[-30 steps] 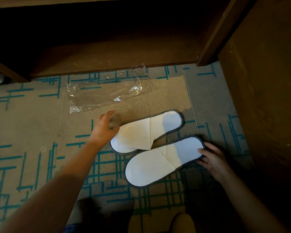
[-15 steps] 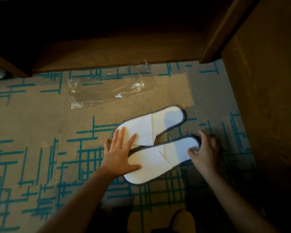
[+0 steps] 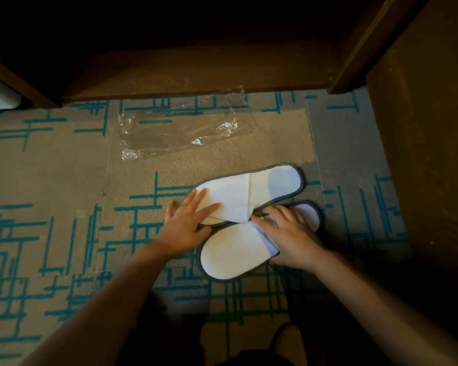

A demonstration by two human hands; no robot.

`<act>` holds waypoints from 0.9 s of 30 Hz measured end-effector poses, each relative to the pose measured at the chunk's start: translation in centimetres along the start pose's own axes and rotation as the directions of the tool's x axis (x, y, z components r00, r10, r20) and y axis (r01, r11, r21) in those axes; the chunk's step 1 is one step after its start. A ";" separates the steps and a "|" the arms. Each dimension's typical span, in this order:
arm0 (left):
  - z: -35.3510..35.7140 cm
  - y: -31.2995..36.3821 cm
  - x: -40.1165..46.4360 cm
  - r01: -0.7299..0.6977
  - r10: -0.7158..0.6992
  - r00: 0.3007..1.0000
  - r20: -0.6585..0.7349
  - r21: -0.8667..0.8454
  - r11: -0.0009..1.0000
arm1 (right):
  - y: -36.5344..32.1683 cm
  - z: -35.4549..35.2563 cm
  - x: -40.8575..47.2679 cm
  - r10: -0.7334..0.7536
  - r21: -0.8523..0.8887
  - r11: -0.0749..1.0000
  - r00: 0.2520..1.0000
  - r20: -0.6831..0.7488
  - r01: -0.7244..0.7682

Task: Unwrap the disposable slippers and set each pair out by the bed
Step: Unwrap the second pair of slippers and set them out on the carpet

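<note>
Slippers (image 3: 251, 223) lie side by side on the carpet (image 3: 50, 180), the pair looking light, thin and floppy, best shifted by the grey edging. Left hand (image 3: 188, 220) rests flat, fingers spread, on the far one; right hand (image 3: 288, 233) presses open-fingered on the near one. Empty wrapper (image 3: 180, 128) lies farther off by the wooden frame (image 3: 196, 75), clear of both.

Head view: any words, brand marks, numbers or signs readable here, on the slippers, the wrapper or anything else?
None can be read.
Far slipper: plain white, no print visible.
Near slipper: plain white, no print visible.
Clear wrapper: no label or print showing.
Carpet: only a teal line pattern, no writing.
</note>
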State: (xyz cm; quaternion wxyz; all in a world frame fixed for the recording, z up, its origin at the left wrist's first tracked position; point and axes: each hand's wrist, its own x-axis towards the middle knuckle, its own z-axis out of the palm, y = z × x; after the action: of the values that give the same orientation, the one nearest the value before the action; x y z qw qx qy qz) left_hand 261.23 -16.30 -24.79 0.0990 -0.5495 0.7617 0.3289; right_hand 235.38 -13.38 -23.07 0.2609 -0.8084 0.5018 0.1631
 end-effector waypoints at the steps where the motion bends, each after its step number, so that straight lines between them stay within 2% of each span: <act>1: -0.5 -0.3 0.1 -0.009 0.008 1.000 -0.022 -0.056 0.998 | 0.0 0.0 0.1 -0.004 -0.013 1.000 1.000 -0.003 0.004; 5: -2.1 -1.7 0.7 -0.056 0.041 0.998 -0.056 -0.290 0.955 | -0.3 0.1 0.5 0.001 -0.022 1.000 1.000 -0.002 -0.001; 6: -2.5 -2.0 0.8 -0.032 0.016 0.999 -0.040 -0.428 0.903 | -0.3 0.1 0.5 0.005 -0.025 1.000 1.000 -0.001 -0.005; 7: -3.2 -1.8 0.8 0.031 -0.042 0.999 -0.005 -0.593 0.805 | -0.3 0.2 0.5 0.011 -0.031 0.999 1.000 -0.002 -0.011; 9: -4.4 -1.1 0.8 0.110 -0.174 0.985 0.018 -0.838 0.535 | -0.3 0.3 0.5 0.018 -0.041 0.999 1.000 -0.001 -0.018; 10: -4.8 -0.8 0.8 0.071 -0.249 0.967 -0.061 -0.870 0.488 | -0.3 0.3 0.5 0.017 -0.045 0.999 1.000 -0.001 -0.017; 11: -5.1 -0.6 0.9 0.024 -0.327 0.931 -0.162 -0.867 0.497 | -0.3 0.3 0.4 0.017 -0.049 0.999 1.000 -0.001 -0.017; 13: -5.4 -0.8 1.0 -0.010 -0.397 0.856 -0.330 -0.779 0.627 | -0.3 0.3 0.5 0.019 -0.050 0.999 1.000 0.000 -0.019; 14: -5.3 -1.0 0.9 -0.008 -0.345 0.860 -0.377 -0.684 0.729 | -0.3 0.2 0.5 0.022 -0.049 0.999 1.000 0.004 -0.022; 16: -4.2 -1.3 1.0 -0.076 -0.061 0.923 -0.380 -0.334 0.940 | -0.3 0.4 0.5 0.024 -0.048 0.999 1.000 0.002 -0.024; 17: -3.4 -1.4 1.4 -0.123 0.076 0.951 -0.299 -0.141 0.982 | -0.2 0.4 0.5 0.025 -0.046 0.999 1.000 0.000 -0.025; 18: -2.7 -1.1 1.6 -0.150 0.150 0.970 -0.190 0.011 0.989 | -0.2 0.5 0.5 0.027 -0.042 0.999 1.000 0.002 -0.027; 20: -1.1 -0.4 1.8 -0.111 0.112 0.994 0.005 0.147 0.983 | -0.2 0.4 0.4 0.033 -0.026 0.999 0.999 0.011 -0.033; 22: -0.2 0.0 1.9 -0.075 0.068 0.997 0.044 0.167 0.983 | -0.2 0.3 0.4 0.043 -0.017 0.999 0.999 0.022 -0.043; 27: -0.9 0.7 2.5 -0.159 0.129 0.984 0.122 0.285 0.945 | -0.1 0.0 0.0 0.088 0.000 0.996 0.996 0.033 -0.088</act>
State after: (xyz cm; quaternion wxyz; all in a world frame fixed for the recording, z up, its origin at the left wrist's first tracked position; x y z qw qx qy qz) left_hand 259.88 -18.71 -25.14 0.1935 -0.4540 0.8342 0.2462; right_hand 235.47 -13.38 -23.09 0.2625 -0.7823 0.5329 0.1873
